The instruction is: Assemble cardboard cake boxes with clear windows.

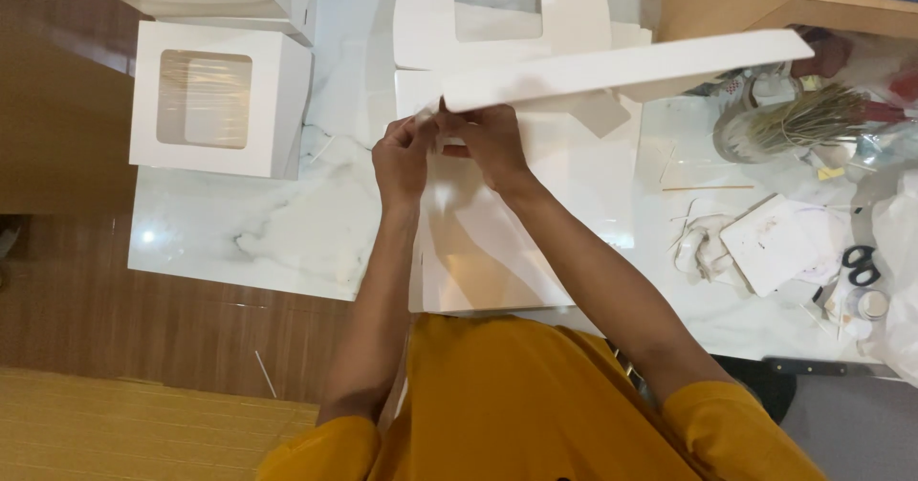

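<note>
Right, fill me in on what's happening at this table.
A person in a mustard shirt is working a flat white cardboard box blank on a marble table. The left hand and right hand pinch the end of a raised cardboard flap together. A folded white window box stands to the left; scissors and a jar of sticks lie to the right.

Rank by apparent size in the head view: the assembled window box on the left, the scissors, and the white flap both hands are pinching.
1. White flap, though it is raised toward the camera, so its lead over the box is unsure.
2. Assembled window box.
3. Scissors, clearly smallest.
</note>
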